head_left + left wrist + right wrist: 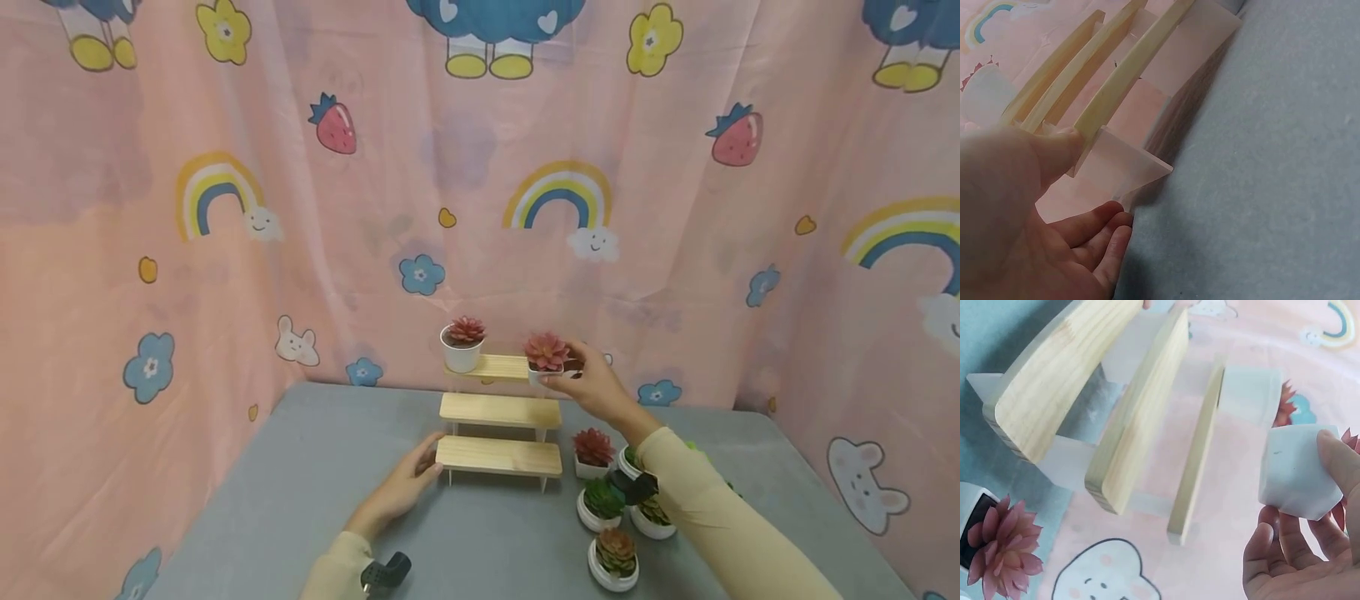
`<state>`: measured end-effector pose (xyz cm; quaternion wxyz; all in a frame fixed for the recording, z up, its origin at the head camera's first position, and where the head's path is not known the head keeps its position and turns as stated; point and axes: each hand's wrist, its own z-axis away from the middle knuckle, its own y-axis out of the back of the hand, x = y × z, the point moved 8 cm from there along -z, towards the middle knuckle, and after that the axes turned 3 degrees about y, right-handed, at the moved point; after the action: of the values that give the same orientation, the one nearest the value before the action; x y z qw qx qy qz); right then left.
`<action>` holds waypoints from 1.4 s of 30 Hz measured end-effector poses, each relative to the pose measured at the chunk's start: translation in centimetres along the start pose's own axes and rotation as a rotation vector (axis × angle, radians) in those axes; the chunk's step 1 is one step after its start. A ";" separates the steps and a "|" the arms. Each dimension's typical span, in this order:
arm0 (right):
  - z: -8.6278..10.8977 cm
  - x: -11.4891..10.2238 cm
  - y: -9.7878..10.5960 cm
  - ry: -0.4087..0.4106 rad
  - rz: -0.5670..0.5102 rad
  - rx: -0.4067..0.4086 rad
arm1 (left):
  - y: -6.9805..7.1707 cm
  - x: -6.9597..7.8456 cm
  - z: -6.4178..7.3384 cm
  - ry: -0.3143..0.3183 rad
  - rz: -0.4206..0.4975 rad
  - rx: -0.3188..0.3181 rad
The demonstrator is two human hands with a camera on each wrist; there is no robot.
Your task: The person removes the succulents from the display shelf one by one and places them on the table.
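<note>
A three-tier wooden display stand (498, 454) with pale legs stands on the table. My left hand (401, 483) holds its left end, the thumb on the lowest board's edge and the fingertips by the leg panel in the left wrist view. My right hand (600, 392) grips a potted succulent (546, 353) by its white angular pot (1300, 472), at the right end of the top board. In the right wrist view a gap shows between this pot and the board. Another red succulent in a round white pot (461, 358) sits on the top board's left end.
Right of the stand, several potted succulents cluster on the grey table (337, 450): a red one (593, 450), a green one (602, 500) and a brownish one (616, 554) among them. My right sleeve partly hides others. A pink printed curtain (480, 250) hangs behind.
</note>
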<state>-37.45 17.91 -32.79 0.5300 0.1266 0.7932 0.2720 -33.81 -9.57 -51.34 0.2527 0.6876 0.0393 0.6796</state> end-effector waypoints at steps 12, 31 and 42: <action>3.5 -1.4 0.9 0.064 -0.008 -0.007 | -0.1 -0.3 0.2 -0.005 0.000 -0.007; 10.1 -0.8 3.3 0.115 -0.001 -0.053 | 0.5 0.5 -0.1 -0.006 -0.001 0.013; 13.9 1.2 4.0 0.037 -0.017 -0.028 | -0.1 0.0 0.1 -0.038 0.006 -0.011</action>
<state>-25.63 25.91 -35.51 0.5193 0.1076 0.8000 0.2807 -33.65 -9.54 -51.32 0.2553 0.6990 0.0288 0.6674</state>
